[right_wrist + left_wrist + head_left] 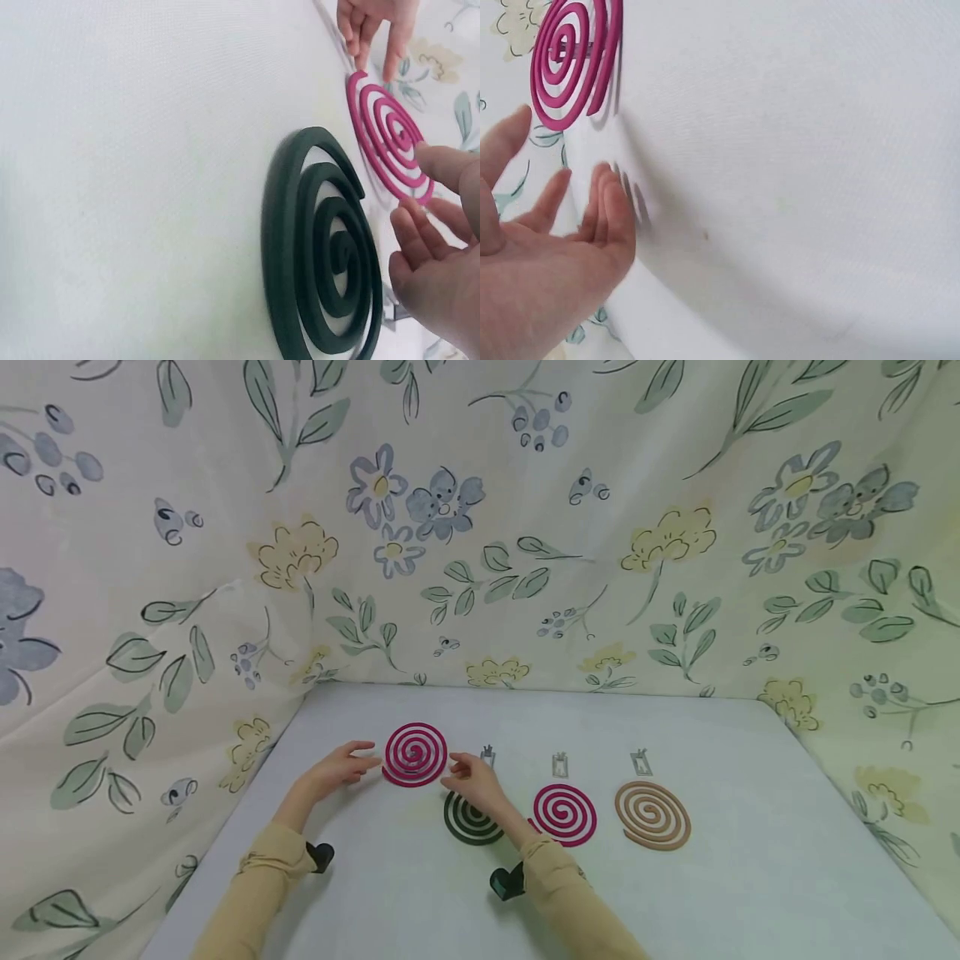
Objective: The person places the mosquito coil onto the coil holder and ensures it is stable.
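Note:
A magenta mosquito coil (415, 724) sits at the far left of the row, slightly above the table on a small metal stand seen through its centre. My left hand (343, 770) is beside its left edge, fingers spread and apart from it; the left wrist view shows a gap between the fingertips and the coil (577, 101). On the other side, my right hand (480, 783) has its fingertips and thumb close to the coil's right edge; whether they touch it cannot be told. Under the right hand lies a dark green coil (277, 225), partly covered by that hand in the head view.
Right of my right hand lie another magenta coil (564, 787) and a tan coil (651, 785) on the white table (750, 877). Behind the row are metal stands, one (560, 766) near the magenta coil, another (641, 763) near the tan one. Floral cloth (525, 610) hangs behind.

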